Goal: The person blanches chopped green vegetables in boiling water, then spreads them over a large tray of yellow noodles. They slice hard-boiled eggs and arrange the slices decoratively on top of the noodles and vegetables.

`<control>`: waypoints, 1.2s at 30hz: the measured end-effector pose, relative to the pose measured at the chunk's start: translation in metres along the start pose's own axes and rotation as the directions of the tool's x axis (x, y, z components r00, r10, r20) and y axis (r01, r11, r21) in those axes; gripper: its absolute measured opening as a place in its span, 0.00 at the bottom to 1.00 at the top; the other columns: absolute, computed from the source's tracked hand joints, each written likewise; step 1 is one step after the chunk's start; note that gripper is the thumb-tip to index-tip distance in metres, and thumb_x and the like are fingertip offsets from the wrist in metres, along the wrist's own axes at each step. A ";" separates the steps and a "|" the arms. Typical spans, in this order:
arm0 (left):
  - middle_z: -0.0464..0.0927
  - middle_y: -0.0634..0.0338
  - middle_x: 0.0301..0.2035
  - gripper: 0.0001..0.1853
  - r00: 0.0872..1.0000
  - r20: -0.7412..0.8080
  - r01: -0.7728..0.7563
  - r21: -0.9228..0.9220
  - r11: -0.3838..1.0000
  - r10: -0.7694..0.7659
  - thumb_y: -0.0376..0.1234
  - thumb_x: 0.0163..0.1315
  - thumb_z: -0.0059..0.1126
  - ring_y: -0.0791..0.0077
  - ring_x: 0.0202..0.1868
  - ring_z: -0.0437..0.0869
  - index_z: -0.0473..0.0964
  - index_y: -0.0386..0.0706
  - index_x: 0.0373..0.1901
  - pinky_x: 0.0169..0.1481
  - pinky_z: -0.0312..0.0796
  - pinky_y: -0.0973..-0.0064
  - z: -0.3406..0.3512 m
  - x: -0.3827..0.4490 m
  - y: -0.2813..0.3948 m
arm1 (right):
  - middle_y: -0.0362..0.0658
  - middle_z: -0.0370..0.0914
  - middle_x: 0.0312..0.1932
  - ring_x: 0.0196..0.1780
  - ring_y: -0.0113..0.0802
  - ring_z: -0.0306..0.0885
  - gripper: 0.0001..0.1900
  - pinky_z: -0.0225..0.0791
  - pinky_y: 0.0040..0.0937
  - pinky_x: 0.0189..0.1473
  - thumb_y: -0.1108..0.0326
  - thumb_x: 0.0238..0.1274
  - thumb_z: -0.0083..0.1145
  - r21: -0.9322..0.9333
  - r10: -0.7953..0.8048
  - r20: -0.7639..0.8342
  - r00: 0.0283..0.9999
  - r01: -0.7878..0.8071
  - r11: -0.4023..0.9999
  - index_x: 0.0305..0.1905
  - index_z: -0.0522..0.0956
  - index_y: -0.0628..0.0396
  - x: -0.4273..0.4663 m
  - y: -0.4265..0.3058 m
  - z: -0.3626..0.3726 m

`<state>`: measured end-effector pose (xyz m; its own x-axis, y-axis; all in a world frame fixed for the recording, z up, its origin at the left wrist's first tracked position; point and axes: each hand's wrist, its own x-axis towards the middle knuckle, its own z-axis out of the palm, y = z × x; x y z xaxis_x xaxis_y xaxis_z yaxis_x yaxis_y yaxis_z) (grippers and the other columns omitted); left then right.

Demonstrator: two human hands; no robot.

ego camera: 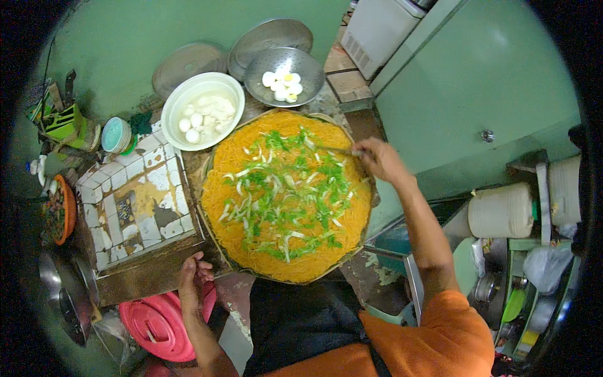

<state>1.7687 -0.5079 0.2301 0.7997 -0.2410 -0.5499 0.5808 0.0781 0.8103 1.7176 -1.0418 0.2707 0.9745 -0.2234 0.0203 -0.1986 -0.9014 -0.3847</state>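
Note:
A wide round tray [214,242], apparently leaf-lined, stands before me. It is spread with orange-yellow noodles [282,269]. Chopped leafy greens with pale stems [294,184] lie scattered over the middle. At the tray's right edge my right hand [380,158] grips the handle of a slim metal utensil [337,150]; its tip reaches among the greens, too blurred to tell its kind. My left hand [194,275] holds nothing, fingers loosely bent and apart, left of the tray near the counter's front edge.
Behind the tray are a white bowl [170,127] with peeled eggs [193,135] and a perforated metal strainer [308,89] with egg pieces [282,85]. Leftward lies a broken-tiled sink [110,212]. A pink lid [146,325] sits low left; a green door [471,94] stands right.

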 end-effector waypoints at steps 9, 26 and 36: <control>0.79 0.59 0.32 0.23 0.975 0.215 -0.091 0.158 0.983 0.056 0.45 0.71 0.46 0.76 0.28 0.78 0.71 0.34 0.53 0.36 0.71 0.78 0.026 0.023 0.030 | 0.51 0.80 0.45 0.48 0.51 0.78 0.11 0.71 0.43 0.50 0.64 0.61 0.54 0.161 0.362 -0.097 0.927 -0.345 0.925 0.46 0.81 0.51 -0.104 -0.021 0.028; 0.79 0.56 0.32 0.21 0.961 0.268 -0.092 0.088 0.992 0.066 0.43 0.72 0.45 0.75 0.29 0.78 0.72 0.34 0.53 0.37 0.72 0.78 0.005 0.001 0.035 | 0.49 0.78 0.45 0.49 0.49 0.76 0.11 0.69 0.42 0.50 0.70 0.60 0.53 0.138 -0.023 -0.043 0.999 0.029 0.990 0.48 0.79 0.52 -0.035 -0.109 0.060; 0.80 0.58 0.32 0.21 0.991 0.081 -0.110 0.000 0.994 0.109 0.44 0.71 0.47 0.76 0.28 0.78 0.72 0.35 0.53 0.37 0.72 0.77 -0.023 -0.023 0.010 | 0.46 0.79 0.42 0.46 0.47 0.77 0.09 0.71 0.42 0.47 0.69 0.59 0.55 0.036 -0.285 0.049 0.957 0.283 0.958 0.45 0.79 0.48 0.062 -0.104 0.079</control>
<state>1.7596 -0.4790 0.2464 0.8434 -0.3089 -0.4397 0.4895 0.1041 0.8658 1.8073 -0.9323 0.2389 0.9946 0.0610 0.0834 0.0892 -0.9139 -0.3960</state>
